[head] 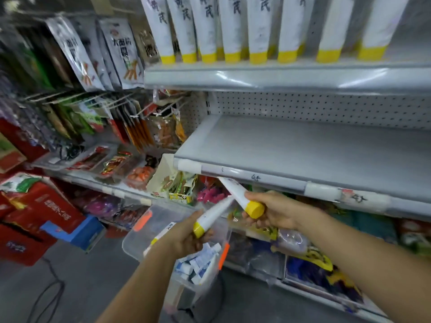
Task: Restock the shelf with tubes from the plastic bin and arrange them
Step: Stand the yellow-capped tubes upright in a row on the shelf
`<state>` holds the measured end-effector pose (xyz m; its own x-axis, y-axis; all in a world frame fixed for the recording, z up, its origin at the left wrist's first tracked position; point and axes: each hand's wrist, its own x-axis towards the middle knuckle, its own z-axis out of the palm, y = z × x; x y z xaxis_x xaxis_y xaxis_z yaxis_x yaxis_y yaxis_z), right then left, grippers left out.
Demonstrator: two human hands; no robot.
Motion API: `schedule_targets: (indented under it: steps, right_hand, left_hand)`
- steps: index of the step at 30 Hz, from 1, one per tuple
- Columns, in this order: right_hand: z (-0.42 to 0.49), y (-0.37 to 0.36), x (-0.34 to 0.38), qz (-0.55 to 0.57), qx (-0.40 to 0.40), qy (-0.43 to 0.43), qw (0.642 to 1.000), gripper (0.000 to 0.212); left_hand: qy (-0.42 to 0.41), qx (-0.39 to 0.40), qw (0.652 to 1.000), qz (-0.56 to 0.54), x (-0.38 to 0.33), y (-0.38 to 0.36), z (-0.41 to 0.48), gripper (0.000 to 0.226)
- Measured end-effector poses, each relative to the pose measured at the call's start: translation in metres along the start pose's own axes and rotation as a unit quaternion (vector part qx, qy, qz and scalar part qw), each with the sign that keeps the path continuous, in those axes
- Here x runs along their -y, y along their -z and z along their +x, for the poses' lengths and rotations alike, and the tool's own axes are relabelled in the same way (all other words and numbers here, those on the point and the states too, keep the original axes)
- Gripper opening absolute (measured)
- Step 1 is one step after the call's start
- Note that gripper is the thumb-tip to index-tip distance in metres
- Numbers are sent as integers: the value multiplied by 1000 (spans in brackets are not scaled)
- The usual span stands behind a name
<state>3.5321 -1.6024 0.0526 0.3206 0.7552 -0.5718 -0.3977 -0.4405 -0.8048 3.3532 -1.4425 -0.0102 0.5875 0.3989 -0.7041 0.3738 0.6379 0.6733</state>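
Note:
My left hand (186, 236) grips a white tube with a yellow cap (213, 215), tilted up to the right. My right hand (272, 212) holds a second white tube (238, 194) by its yellow-capped end, its tail pointing up under the edge of the bare grey middle shelf (303, 145). Both hands hover over the clear plastic bin (137, 238) with orange latches. Inside it lie another yellow-capped tube (161, 236) and several blue-and-white tubes (198, 264). On the top shelf (256, 75) stands a row of white tubes, yellow caps down (256, 31).
Snack packets hang on pegs at the left (81, 54), with trays of food on a lower shelf (116, 164). Red cartons (35, 217) sit on the floor at left. A black cable (53, 287) runs across the grey floor. Bagged goods fill the bottom shelves at right (314, 252).

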Motion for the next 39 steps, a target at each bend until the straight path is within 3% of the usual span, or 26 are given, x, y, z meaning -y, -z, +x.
schedule_targets:
  steps: [3,7,12,18,21,29,33,39]
  right_hand:
    - [-42,18,13,-15,25,46,998,18]
    - [-90,42,31,-36,36,116,992,22]
    - [-139,63,52,-81,-27,197,977,34]
    - [-191,87,84,-75,-146,337,927,40]
    - [-209,100,101,-71,-210,386,896,42]
    - [-221,136,179,-15,-321,444,837,20]
    - [-213,155,205,-108,-387,444,801,37]
    - [-190,188,222,-202,-445,390,781,55]
  left_hand:
    - [-56,46,997,10,-4,-44,-28,49]
    - [-150,72,986,-9,-12,-106,-67,22]
    - [-264,74,962,-4,-36,-168,-106,7]
    - [-423,33,900,98,-68,-218,-149,30]
    - [-473,25,872,124,-86,-236,-162,30]
    - [-520,45,835,172,-125,-287,-154,17]
    - [-529,57,826,187,-144,-299,-144,22]
    - [-551,70,804,211,-158,-310,-125,32]
